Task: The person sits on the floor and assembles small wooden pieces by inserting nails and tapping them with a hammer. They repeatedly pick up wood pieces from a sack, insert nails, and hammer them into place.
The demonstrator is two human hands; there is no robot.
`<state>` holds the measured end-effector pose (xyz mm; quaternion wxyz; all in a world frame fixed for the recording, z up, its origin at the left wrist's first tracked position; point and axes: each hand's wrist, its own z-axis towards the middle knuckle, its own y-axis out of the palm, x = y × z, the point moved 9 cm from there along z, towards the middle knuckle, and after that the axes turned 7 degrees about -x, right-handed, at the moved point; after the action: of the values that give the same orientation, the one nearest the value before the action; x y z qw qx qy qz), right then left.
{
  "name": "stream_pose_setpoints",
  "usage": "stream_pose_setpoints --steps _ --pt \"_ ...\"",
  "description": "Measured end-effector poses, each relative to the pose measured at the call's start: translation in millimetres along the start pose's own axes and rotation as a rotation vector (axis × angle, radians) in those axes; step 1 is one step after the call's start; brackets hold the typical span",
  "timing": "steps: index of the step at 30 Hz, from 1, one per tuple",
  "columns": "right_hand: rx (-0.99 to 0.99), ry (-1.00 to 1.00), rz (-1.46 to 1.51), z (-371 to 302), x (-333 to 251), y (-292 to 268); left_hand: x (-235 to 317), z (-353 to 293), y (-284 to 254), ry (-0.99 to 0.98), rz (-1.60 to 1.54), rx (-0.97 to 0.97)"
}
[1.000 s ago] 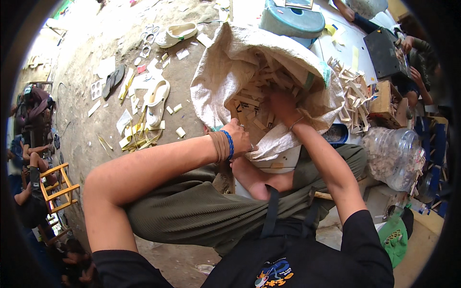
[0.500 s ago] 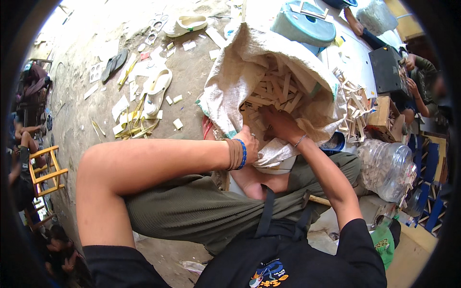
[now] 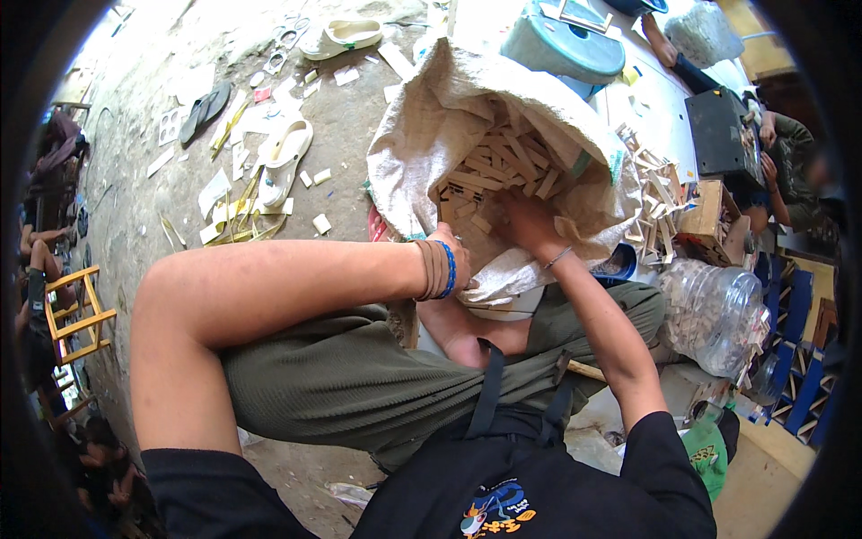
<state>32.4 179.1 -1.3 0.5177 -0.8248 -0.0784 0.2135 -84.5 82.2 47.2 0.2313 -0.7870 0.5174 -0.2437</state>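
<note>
A white woven sack (image 3: 409,144) stands open before me, with many small pale wooden sticks (image 3: 512,162) inside. At its near rim, my left hand (image 3: 453,256) is closed on the edge of the sack. My right hand (image 3: 532,225) reaches over the near rim into the sack and touches the sticks. Its fingertips are in shadow among the pieces, so whether they grip one is hidden. Below the rim, my bare foot (image 3: 453,332) shows between my folded legs.
Loose sticks (image 3: 660,198) are heaped right of the sack, beside a wooden box (image 3: 709,220) and a clear plastic jug (image 3: 718,314). A teal stool (image 3: 561,40) stands beyond. Clogs (image 3: 285,162) and scraps lie on the left floor. Another person's hand (image 3: 769,171) is by a black box (image 3: 718,130).
The view has shifted slightly. My right hand has shifted among the sticks inside the sack, and its fingers look less spread out. My left hand keeps its hold on the rim.
</note>
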Motion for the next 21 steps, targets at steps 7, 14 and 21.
stream_pose_setpoints --steps 7,14,21 --pt "0.021 0.033 0.047 19 -12 5 -3 3 5 -0.018 -0.019 -0.003" --pt "0.242 0.004 0.235 17 -2 -10 -9 1 0 -0.027 -0.081 0.011" --pt "0.281 0.045 0.351 23 7 -12 -9 -2 -4 -0.007 -0.035 0.055"
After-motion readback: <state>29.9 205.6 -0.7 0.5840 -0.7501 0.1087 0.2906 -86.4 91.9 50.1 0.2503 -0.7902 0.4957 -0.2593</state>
